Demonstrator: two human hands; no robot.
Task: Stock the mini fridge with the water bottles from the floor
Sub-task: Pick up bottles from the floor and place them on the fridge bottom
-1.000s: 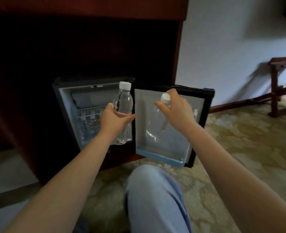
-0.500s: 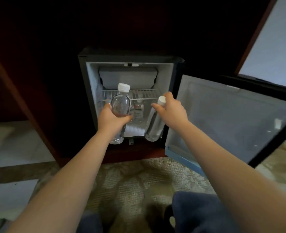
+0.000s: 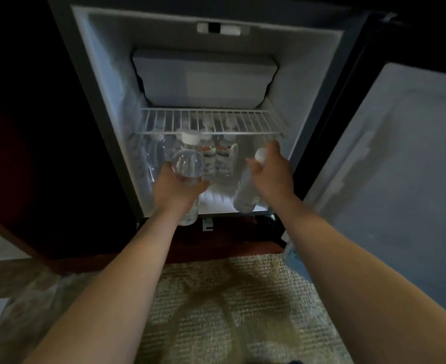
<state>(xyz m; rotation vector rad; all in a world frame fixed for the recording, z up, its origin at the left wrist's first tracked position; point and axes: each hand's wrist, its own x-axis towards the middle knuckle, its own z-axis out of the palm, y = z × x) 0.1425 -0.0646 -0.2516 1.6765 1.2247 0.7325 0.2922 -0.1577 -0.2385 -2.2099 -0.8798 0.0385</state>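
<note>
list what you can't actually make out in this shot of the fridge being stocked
- Head view: the count of bottles at the back is unclear; the wire shelf, dim light and the left-hand bottle cover them.
- Their label text is too small and blurred.
- The right hand hides much of its bottle and the grip.
- The fridge door is cut off by the right edge.

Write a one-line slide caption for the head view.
Both hands carry water bottles into the open mini fridge, below its wire shelf.

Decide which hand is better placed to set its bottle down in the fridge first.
Probably the right hand: its bottle hangs over bare fridge floor. The left hand bottle faces the stocked bottles.
</note>
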